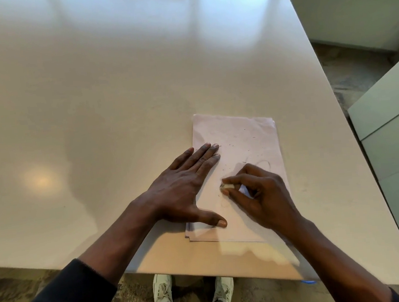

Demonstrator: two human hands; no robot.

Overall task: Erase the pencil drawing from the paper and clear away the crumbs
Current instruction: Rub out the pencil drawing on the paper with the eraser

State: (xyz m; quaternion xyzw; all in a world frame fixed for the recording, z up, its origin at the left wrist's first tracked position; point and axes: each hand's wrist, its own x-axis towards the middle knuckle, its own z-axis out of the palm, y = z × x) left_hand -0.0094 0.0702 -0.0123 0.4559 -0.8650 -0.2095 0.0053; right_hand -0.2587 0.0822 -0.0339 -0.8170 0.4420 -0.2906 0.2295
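Paper (240, 132) is lying on the table (91, 100), twd its near right side, a thin stack w/ edges slightly fanned. L hand (185, 186) is resting flat on the sheet's left part, fingers straight & together, thumb spread out near the bottom edge, holding nothing. R hand (262, 193) is pinching a small white eraser (228, 186) btwn thumb & fingertips, its tip touching the paper at mid-sheet. Faint pencil loop (265, 162) is showing just beyond the R knuckles. Dark crumbs (253, 137) are lying scattered over the upper half. White shoes (162, 290) are showing below the table edge.
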